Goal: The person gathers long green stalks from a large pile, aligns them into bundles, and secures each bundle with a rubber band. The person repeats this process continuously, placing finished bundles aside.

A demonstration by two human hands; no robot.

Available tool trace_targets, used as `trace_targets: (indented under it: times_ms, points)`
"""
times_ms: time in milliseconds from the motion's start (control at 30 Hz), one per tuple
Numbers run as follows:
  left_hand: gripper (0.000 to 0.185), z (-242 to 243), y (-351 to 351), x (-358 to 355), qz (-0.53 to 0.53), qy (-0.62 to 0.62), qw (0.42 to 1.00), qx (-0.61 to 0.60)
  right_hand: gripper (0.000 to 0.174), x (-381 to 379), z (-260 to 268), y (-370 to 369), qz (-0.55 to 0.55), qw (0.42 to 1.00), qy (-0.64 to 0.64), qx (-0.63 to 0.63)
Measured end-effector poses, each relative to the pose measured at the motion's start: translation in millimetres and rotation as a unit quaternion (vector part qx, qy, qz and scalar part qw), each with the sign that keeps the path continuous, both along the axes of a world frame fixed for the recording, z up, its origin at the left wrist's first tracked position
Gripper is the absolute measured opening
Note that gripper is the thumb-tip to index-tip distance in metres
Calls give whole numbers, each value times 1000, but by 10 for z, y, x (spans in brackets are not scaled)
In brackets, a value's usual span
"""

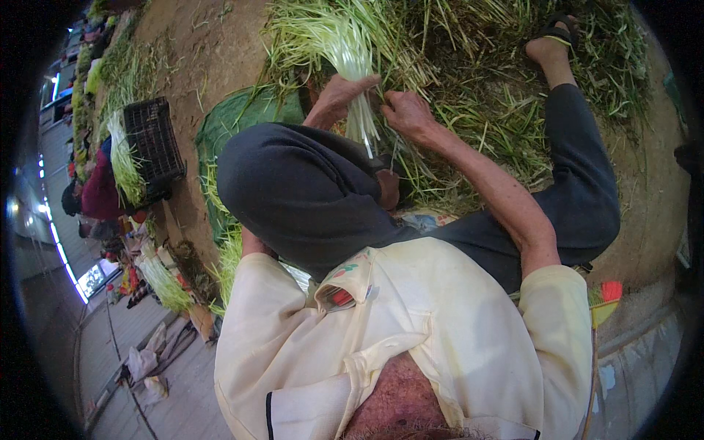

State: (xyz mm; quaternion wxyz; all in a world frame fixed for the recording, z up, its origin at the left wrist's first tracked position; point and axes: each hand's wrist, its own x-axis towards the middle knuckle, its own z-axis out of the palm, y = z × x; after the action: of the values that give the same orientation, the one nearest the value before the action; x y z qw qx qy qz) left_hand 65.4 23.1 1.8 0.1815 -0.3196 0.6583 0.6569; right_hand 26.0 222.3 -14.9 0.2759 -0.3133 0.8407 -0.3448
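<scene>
My left hand [342, 99] is closed around a bunch of long leafy stalks [352, 55], thumb across their pale lower part. The white ends hang below the hand, beside my bent knee, and the yellow-green leaves fan out above it. Just to the right is my right hand [408, 114], its fingers curled near thin green strands; whether it pinches one cannot be told. A heap of loose green stalks and leaves [484, 121] covers the ground beyond and between my legs. More light green leaves [231, 264] show beside my left arm.
A green woven sheet [247, 110] lies left of my knee. Farther left stands a black plastic crate [154, 137], with a bunch of pale stalks [124, 159] along it. A person in a dark red top [102, 187] is behind it. My sandalled foot [553, 44] rests at the upper right.
</scene>
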Motion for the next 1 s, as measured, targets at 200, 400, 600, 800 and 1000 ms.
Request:
trace_targets:
  times_ms: [200,400,600,800,1000]
  points:
    - [38,113,69,44,-4,18,996,-87,36,23,-103,-72,11,995,-91,-26]
    - [44,142,38,96,53,9,998,-13,72,-161,-431,-246,-117,815,-486,-291]
    - [48,-65,-19,185,56,77,995,-12,52,-170,-737,-675,-330,740,-484,-331]
    - [38,132,-23,124,94,95,987,90,28,-234,-486,-290,-277,690,-521,-420]
    - [38,361,-156,89,148,114,982,2,37,-196,-148,368,62,916,-370,-144]
